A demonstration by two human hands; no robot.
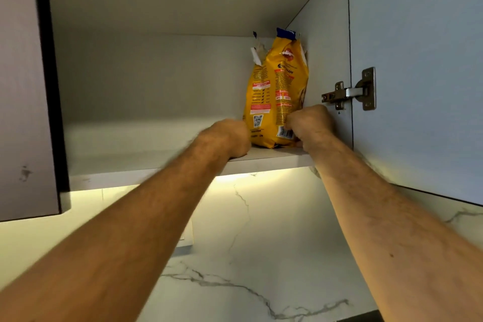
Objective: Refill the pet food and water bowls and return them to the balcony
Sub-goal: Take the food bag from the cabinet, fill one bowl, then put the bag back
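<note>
Reaching up into an open wall cupboard, both bare arms stretch from the near bottom corners toward the far right of the shelf (146, 165). The left hand (230, 138) rests low on the shelf with its knuckles toward the camera, just beside the left bottom corner of the food bag (277, 97); its fingers are curled away from the camera, and I cannot tell if they hold the bag or only touch it. The right hand (311, 123) is a little higher, at the right lower part of the bag, with the fingers curled in so that they pinch the bag near its barcode.

There is one food bag, yellow with a blue top edge and a torn open top, standing upright on the shelf in the far right corner, close against the right inner wall of the cupboard. Two hands and two forearms are in view. One metal hinge (350, 91) joins the right wall to the open cupboard door (418, 60), which is pale and stands at the right.

The inside of the cupboard is plain white. At the left is a dark cupboard side (23, 86). Under the shelf a warm light strip (248, 174) shines on a white marble wall (261, 256) with grey veins
</note>
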